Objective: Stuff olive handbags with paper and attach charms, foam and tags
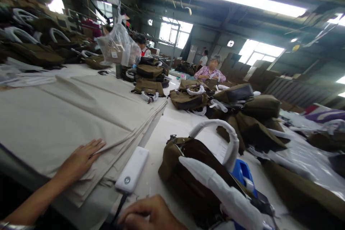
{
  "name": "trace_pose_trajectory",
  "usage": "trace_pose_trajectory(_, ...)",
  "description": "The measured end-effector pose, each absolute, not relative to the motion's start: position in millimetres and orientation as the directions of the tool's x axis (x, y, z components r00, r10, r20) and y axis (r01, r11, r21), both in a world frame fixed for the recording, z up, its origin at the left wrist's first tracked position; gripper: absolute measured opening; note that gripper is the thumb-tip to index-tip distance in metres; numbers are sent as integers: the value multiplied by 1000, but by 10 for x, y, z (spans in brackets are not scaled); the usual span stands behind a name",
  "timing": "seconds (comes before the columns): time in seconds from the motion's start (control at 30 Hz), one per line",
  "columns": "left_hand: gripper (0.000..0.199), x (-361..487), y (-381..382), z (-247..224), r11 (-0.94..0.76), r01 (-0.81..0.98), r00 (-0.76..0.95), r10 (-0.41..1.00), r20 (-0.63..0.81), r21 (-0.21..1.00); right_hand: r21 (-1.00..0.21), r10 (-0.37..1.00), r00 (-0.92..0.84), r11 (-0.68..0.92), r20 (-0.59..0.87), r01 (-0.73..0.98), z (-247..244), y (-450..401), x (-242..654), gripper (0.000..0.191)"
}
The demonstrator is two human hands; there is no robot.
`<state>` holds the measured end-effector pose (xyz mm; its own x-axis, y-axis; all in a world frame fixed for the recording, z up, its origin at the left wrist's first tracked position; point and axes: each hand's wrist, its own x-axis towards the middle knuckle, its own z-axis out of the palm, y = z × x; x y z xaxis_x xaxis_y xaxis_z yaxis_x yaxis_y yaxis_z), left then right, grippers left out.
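Note:
My left hand (82, 158) lies flat, fingers stretched out, on a stack of large beige sheets (61, 115); the sheets look like paper or cloth. At the bottom edge my right hand (151, 212) is closed with its fingers curled. What it holds, if anything, is hidden. Just beyond it lies a white oblong device (132, 169) with a round grey mark and a black cable or strap at its near end. Right of my right hand stands an olive-brown handbag (183, 183), its top open. White wrapping covers both its handles (215, 183).
A blue plastic object (244, 172) is partly hidden behind the handbag. Piled olive bags (250, 115) fill the table's right side, with clear plastic (309, 151) beside them. More bags (149, 75) stand farther back. A clear bag (118, 45) hangs by a post. A person (208, 73) sits across the table.

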<state>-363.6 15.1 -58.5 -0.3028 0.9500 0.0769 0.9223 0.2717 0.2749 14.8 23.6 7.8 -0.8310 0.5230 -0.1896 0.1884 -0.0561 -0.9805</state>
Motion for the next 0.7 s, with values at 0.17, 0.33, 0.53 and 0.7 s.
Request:
trace_pose_trajectory(0.17,69,-3721,190,-318,280,917,-324,939,120,283,-861,568,-817,-461,-99,-216,-198,638,-601,75)
trace_pose_trajectory(0.33,67,-3710,95,70,341,913,-381,909,168,225,-591,628,-760,-681,-168,-432,-274,964,-757,81)
trace_pose_trajectory(0.53,60,-3556,-94,124,305,934,-338,923,186,186,-462,589,-787,-759,-184,-460,-420,1037,-700,87)
trace_pose_trajectory(0.7,57,-3478,-75,42,361,900,-385,921,58,245,-456,617,-776,-732,-131,-505,-555,1039,-694,76)
